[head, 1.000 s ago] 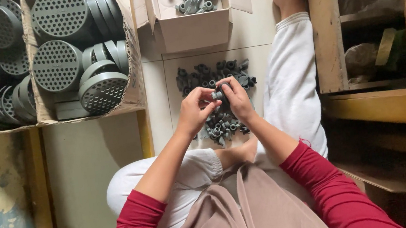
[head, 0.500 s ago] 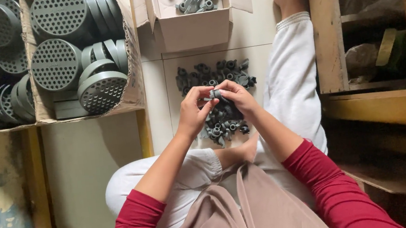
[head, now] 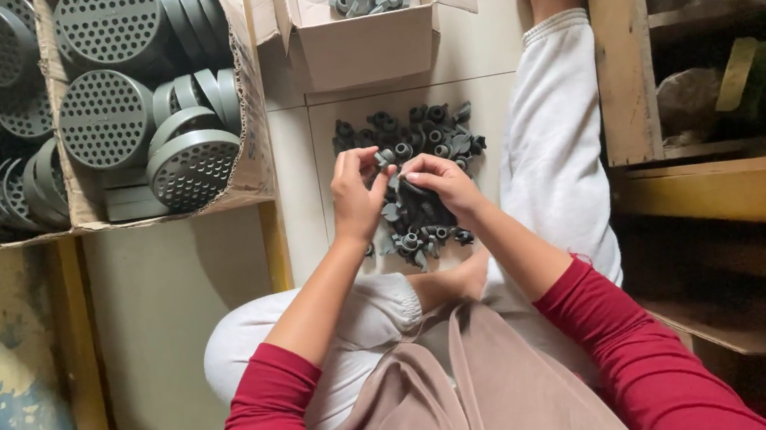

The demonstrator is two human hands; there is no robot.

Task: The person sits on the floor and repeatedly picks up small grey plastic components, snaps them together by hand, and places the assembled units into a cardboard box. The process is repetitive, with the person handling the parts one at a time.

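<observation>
A: Pinching now: the left hand (head: 358, 199) has its fingertips closed round a small grey fitting (head: 384, 159), held up just above the pile (head: 417, 173) on the floor.

B: And the right hand (head: 442, 185)?

A: Curled, fingers closed on a dark piece right against that fitting. What exactly it grips, I cannot tell; it is too small.

B: How will these parts handle?

A: Light and stiff, I'd judge. Moulded plastic by the look, so a fingertip pinch is plenty. Matt surface, unlikely to slip, and not fragile.

B: Best place to hold one?

A: On the round collar, thumb against forefinger, leaving the open end free.

B: Anything nearby?

A: A carton (head: 364, 32) with more fittings sits beyond the pile, and perforated grey discs (head: 107, 116) are stacked in a box to the left.
</observation>
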